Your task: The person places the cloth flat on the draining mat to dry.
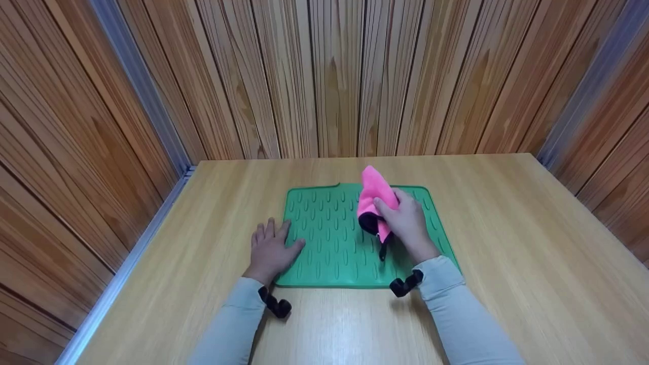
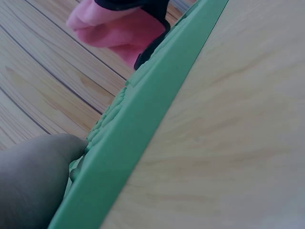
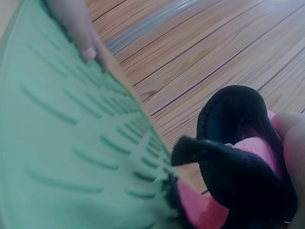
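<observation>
A green silicone mat (image 1: 324, 258) with raised oval ridges lies flat on the table. My left hand (image 1: 269, 253) rests on its left edge, fingers spread and thumb over the mat. In the left wrist view that thumb (image 2: 40, 167) lies against the mat's border. Above the mat's right half, my right hand (image 1: 408, 223) grips a soft pink fabric piece with black trim (image 1: 374, 190), thumb on the near side. The right wrist view shows its black-bound opening (image 3: 233, 114) and a black tab (image 3: 188, 150). Its exact kind I cannot tell.
The light wooden table (image 1: 507, 228) extends around the mat on all sides. Wood-plank walls (image 1: 334, 76) stand behind and at both sides, with metal strips at the corners. Black wrist-worn devices (image 1: 405, 284) sit at both cuffs.
</observation>
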Tool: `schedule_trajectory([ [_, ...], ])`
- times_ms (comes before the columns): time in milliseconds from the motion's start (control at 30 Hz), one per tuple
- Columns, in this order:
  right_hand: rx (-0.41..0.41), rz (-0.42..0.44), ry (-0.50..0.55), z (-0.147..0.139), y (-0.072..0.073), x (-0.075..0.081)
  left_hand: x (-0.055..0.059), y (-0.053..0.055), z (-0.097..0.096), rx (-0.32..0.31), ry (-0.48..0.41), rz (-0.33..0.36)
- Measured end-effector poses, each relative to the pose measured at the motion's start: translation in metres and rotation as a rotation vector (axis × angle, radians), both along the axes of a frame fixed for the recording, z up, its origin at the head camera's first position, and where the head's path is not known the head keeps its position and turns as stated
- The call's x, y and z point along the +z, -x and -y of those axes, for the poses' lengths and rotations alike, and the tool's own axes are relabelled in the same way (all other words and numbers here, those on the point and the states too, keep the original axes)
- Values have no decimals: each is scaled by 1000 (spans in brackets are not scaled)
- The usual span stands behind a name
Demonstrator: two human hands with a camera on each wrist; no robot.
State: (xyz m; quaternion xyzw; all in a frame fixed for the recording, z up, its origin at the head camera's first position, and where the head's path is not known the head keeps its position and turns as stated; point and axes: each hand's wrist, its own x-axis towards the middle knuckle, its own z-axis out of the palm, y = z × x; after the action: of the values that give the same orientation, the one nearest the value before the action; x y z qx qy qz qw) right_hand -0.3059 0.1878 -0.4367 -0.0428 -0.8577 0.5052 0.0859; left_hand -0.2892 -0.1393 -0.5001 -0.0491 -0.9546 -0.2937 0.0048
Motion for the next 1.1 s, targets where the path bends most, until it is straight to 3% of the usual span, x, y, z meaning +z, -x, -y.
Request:
schedule_trajectory([
  [400, 45, 14, -92, -3, 7, -30, 1, -1, 0, 6, -1, 12],
  [567, 77, 13, -191, -1, 8, -37, 2, -1, -2, 3, -5, 17],
  [833, 103, -25, -362, 2, 7, -43, 2, -1, -1, 5, -3, 19],
  [1100, 96, -13, -401, 5, 7, -43, 1, -1, -2, 4, -6, 25],
])
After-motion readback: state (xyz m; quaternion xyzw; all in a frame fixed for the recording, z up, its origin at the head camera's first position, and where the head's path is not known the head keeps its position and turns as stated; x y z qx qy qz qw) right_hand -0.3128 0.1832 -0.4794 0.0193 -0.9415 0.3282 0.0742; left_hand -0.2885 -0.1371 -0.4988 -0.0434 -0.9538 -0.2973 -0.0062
